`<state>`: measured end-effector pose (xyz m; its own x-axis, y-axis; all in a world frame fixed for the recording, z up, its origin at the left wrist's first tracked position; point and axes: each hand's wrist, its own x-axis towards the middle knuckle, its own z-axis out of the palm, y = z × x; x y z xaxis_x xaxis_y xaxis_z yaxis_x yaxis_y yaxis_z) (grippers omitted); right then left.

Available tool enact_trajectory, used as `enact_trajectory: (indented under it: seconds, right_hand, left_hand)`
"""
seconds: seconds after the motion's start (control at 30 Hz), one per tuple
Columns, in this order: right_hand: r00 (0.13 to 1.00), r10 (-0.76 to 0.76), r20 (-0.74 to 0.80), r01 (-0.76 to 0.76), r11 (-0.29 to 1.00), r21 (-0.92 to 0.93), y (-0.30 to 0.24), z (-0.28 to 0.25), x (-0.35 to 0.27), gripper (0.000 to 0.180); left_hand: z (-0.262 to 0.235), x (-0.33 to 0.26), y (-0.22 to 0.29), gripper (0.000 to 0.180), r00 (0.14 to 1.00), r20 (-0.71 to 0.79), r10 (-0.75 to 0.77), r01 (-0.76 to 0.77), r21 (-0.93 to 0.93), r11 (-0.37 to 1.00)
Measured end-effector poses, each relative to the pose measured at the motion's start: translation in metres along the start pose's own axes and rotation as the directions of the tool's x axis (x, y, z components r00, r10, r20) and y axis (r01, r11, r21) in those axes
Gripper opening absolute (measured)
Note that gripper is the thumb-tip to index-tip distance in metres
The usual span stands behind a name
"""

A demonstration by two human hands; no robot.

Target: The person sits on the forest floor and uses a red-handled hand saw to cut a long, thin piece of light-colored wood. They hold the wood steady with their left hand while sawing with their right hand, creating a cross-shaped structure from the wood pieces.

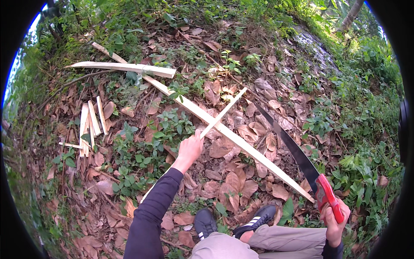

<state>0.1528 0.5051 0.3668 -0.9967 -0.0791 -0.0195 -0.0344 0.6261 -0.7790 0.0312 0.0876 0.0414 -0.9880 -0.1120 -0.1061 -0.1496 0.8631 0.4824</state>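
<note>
The thin stick (231, 105), clasped in the left grip (190, 151) over the long wooden strip (258, 156) on the leafy ground (233, 185), is best kept steady, and the curved saw (296, 153), held in the right grip (334, 222), clear of the legs (289, 238).

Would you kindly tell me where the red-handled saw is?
In the head view, the red-handled saw is on the right, gripped in the right hand, beside the long wooden strip.
</note>
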Motion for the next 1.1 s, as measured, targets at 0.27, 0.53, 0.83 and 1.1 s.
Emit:
enact_trajectory:
  seconds: [0.27,0.53,0.83,1.1]
  right_hand:
    - [0.998,0.050,0.040,-0.058,0.969,0.240,-0.025,-0.002,0.075,0.028]
    - [0.971,0.109,0.213,-0.069,0.979,-0.190,-0.123,-0.026,0.228,0.022]
    - [0.996,-0.018,0.082,0.012,0.997,0.072,-0.115,-0.048,0.299,0.025]
    - [0.968,-0.159,0.193,0.180,0.979,-0.097,-0.105,-0.043,0.378,0.017]
  left_hand:
    - [-0.059,0.033,0.003,0.041,0.981,0.193,-0.001,0.013,-0.061,0.998]
    - [-0.191,0.051,-0.013,0.040,0.968,0.248,-0.037,0.006,0.124,0.992]
    - [-0.215,0.069,-0.013,0.044,0.943,0.271,-0.191,0.190,0.031,0.981]
    - [-0.135,0.057,-0.022,0.041,0.941,0.142,-0.309,0.324,-0.104,0.940]
